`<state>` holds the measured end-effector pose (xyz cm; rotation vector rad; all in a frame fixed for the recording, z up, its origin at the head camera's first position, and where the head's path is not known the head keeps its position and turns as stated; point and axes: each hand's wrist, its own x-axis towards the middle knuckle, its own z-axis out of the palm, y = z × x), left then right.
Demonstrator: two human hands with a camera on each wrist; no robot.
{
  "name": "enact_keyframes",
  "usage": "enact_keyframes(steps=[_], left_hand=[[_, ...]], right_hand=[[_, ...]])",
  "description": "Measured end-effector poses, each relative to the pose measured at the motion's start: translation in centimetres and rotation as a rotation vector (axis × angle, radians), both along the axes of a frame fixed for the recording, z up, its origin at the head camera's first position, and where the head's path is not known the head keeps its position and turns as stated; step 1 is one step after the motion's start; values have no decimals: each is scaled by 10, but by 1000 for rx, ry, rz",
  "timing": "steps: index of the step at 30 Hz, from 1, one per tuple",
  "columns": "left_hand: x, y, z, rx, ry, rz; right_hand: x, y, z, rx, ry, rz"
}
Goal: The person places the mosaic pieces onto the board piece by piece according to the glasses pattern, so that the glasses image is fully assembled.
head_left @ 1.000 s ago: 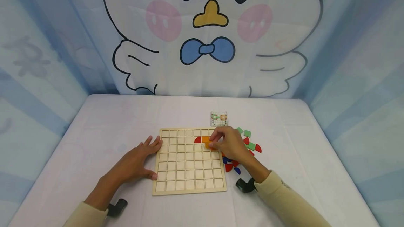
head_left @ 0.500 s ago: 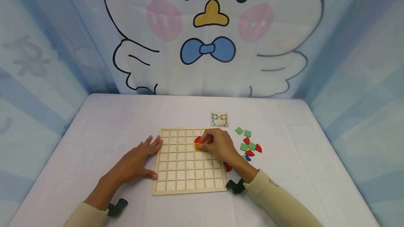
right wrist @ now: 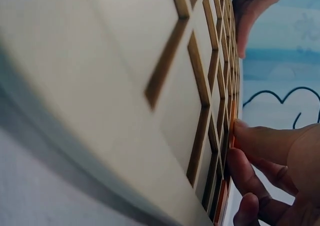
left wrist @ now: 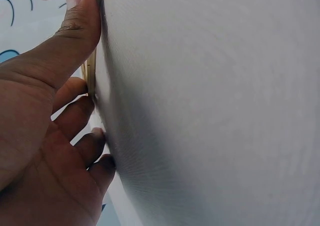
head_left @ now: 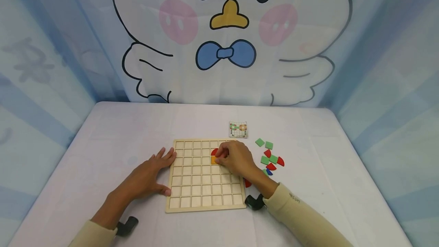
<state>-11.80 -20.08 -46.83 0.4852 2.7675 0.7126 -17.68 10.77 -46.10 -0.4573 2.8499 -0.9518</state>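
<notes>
A wooden grid board (head_left: 196,180) lies on the white table. My left hand (head_left: 148,176) rests at its left edge, fingers spread and thumb against the side. On the upper part of the board, my right hand (head_left: 237,158) has its thumb and forefinger on an orange square tile (head_left: 213,160), which sits in a cell. Just above that tile is a red quarter-round tile (head_left: 214,151). In the right wrist view the thumb touches the orange tile (right wrist: 232,118). My right hand hides the tiles farther right on the board from the head view.
Several loose green squares (head_left: 269,145), red quarter-round tiles (head_left: 281,161) and a blue tile (head_left: 269,172) lie right of the board, some partly behind my right arm. A small pattern card (head_left: 238,129) lies beyond the board. A printed curtain (head_left: 226,83) stands behind the table.
My right hand has moved left across the board, bringing the orange tile below the red one. The tile now sits flatter in its cell. My left hand has stayed put.
</notes>
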Motion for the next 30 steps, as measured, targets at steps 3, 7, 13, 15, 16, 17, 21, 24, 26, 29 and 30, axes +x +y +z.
enact_keyframes(steps=[3, 7, 13, 15, 16, 17, 21, 24, 26, 29, 30], left_hand=[[0, 0, 1, 1, -4, 4], [0, 0, 1, 4, -1, -2], [2, 0, 3, 7, -12, 4], [2, 0, 4, 8, -13, 7], [3, 0, 4, 7, -11, 7], [3, 0, 4, 7, -11, 7], [3, 0, 5, 8, -5, 5], [2, 0, 4, 5, -6, 6], [2, 1, 4, 2, -8, 8], [2, 1, 3, -3, -11, 12], [2, 1, 3, -5, -9, 10]], right_hand=[[0, 2, 0, -12, -7, 4], [-1, 9, 0, -49, -32, -9], [-2, 27, 6, -49, -30, -68], [-3, 34, 10, -38, -34, -87], [-3, 38, 11, -33, -33, -92], [-3, 42, 13, -30, -36, -103], [-3, 58, 17, -2, -41, -148], [-3, 70, 19, 10, -42, -182], [-2, 77, 20, 12, -45, -198], [0, 87, 20, 21, -56, -216], [1, 90, 19, 27, -62, -219]])
